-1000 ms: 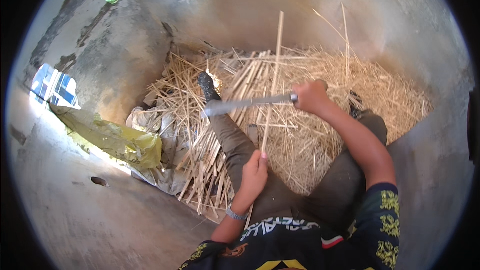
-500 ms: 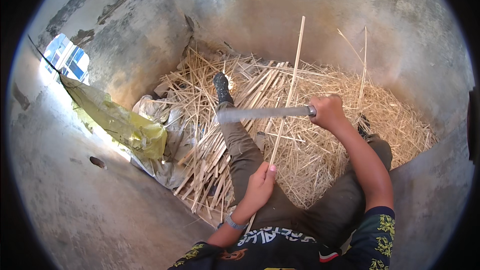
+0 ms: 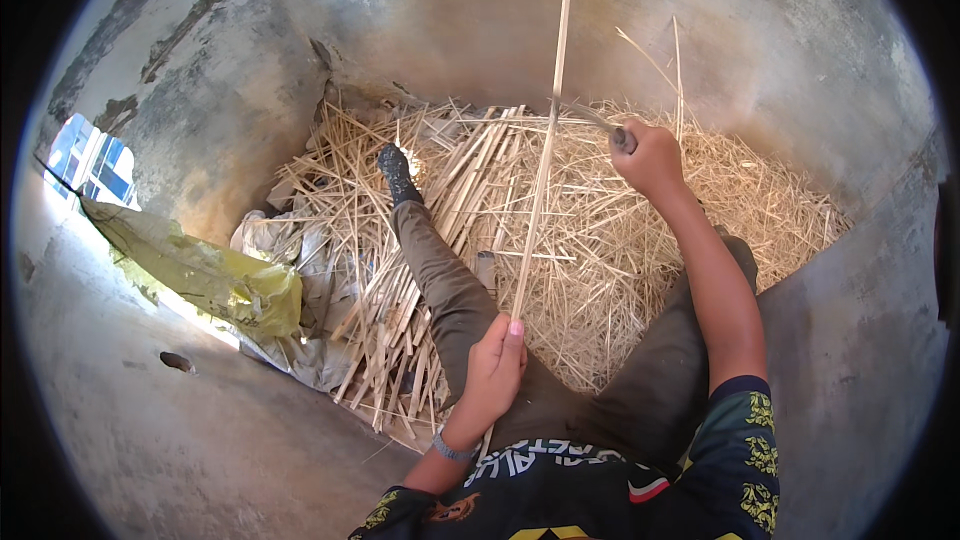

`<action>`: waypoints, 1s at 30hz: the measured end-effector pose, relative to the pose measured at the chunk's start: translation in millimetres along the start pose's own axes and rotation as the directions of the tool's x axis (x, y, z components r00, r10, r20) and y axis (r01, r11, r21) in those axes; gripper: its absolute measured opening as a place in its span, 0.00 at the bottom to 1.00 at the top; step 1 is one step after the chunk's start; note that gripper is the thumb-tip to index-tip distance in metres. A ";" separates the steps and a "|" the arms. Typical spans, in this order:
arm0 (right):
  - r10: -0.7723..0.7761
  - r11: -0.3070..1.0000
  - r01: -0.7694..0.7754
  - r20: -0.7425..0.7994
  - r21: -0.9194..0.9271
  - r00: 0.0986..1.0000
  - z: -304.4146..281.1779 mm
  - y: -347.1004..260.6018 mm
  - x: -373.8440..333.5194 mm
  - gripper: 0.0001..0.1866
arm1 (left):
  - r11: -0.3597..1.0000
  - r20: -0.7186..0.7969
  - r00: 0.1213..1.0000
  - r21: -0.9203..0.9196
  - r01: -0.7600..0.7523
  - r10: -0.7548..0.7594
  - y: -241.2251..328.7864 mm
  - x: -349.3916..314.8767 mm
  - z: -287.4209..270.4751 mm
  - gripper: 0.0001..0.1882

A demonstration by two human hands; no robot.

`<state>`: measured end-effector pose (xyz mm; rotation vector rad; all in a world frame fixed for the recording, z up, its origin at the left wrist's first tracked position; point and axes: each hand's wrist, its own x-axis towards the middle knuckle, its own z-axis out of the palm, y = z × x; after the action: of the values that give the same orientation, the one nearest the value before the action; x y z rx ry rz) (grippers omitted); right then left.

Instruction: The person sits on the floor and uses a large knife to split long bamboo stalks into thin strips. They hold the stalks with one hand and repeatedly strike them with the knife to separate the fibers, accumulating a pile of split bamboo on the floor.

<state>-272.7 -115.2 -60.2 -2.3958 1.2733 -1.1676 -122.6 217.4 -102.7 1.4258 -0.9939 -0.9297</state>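
Observation:
My left hand (image 3: 494, 360) is closed round the lower part of a long, pale bamboo strip (image 3: 545, 155), thumb on top. The strip stands up and away from me, its far end high against the back wall. In my right hand (image 3: 648, 158) I grip the handle of a long-bladed knife (image 3: 598, 120). Its blade points left and away, blurred and foreshortened, with the tip end at or just behind the strip's upper half; whether they touch I cannot tell.
Split bamboo strips (image 3: 400, 340) lie in a heap around my outstretched left leg (image 3: 440, 260). Fine shavings (image 3: 780, 200) pile up to the right. A yellow plastic sheet (image 3: 230, 285) hangs at the left. Concrete walls (image 3: 420, 30) close in the space.
The knife has swung from lying crosswise to pointing away, with its blade now higher along the strip. My view has shifted slightly to the right.

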 end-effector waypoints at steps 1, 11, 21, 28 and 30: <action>-0.194 0.980 0.193 -0.025 -0.051 0.981 -2.9 2.7 -2.6 0.12 | 1.000 0.004 1.000 0.010 -0.010 0.010 -1.1 1.4 1.2 0.18; -0.089 0.944 0.097 0.039 -0.315 0.995 5.3 31.5 7.7 0.10 | 0.714 -0.080 0.963 0.687 -0.133 0.256 7.3 -3.8 20.9 0.10; -0.185 0.814 0.353 0.370 -0.462 0.911 13.3 -3.8 -12.5 0.08 | 0.534 -0.112 0.933 0.841 -0.094 0.341 -1.7 17.8 -6.4 0.08; 0.127 0.831 0.212 0.545 -0.515 0.828 1.6 -45.8 -18.6 0.09 | 0.742 -0.158 0.968 0.669 -0.041 0.196 5.3 13.7 -9.3 0.12; -0.074 0.780 0.395 0.555 -0.485 0.829 19.0 -28.7 -18.6 0.10 | 0.786 -0.173 0.973 0.619 -0.011 0.151 4.6 9.1 -7.9 0.13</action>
<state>-247.3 -86.8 -69.2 -3.0876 1.2757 -0.0859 -112.4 211.2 -97.6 1.9602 -1.2458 -0.3674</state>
